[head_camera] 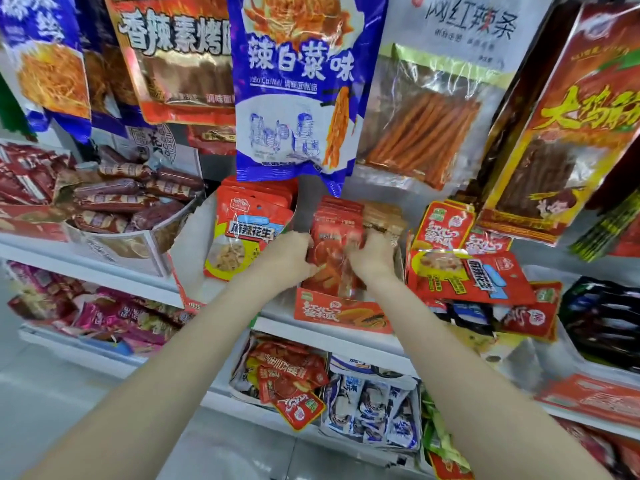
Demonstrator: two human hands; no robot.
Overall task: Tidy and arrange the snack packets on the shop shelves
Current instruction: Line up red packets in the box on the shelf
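Both hands are working the red packet stack (334, 237) standing in the orange display box (341, 311) on the middle shelf: left hand (289, 259) is gripping its left edge with curled fingers, right hand (374, 258) is curling round the right edge. Looks mid-task: peanut packets (247, 237) to the left are standing neat, but loose packets (474, 275) on the right and the lower-shelf pile (291, 379) are lying untidy. Room is tight: the hanging blue bag (298, 88) is dangling just above, neighbours close on both sides.
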